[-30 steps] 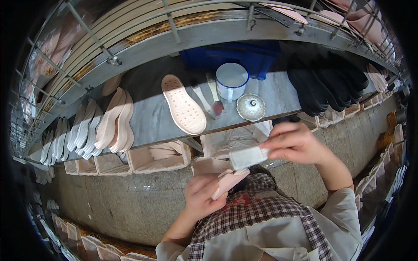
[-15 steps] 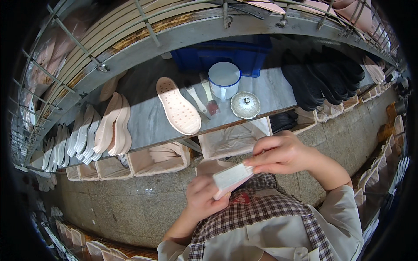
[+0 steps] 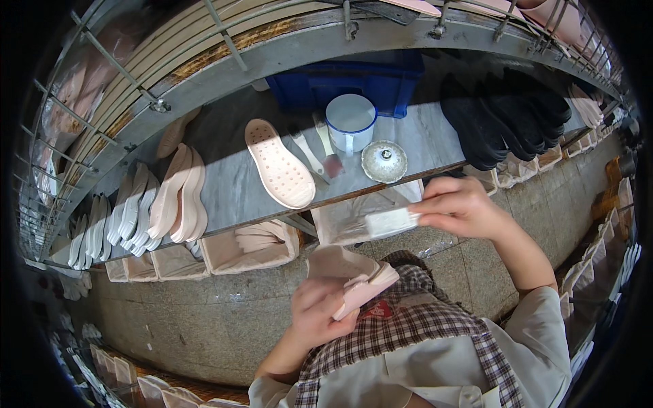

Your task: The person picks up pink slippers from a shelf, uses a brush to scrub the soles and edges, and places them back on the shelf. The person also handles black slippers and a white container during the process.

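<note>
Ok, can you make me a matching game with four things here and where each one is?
Things:
1. White block
2. Pink shoe piece
3. Blue-rimmed mug
4. Black soles

Places:
A. On the bench, right of the blue crate
B. In the right hand
C. Beside the knobbed lid
D. In the left hand

Pairs: 1-B, 2-D, 3-C, 4-A
</note>
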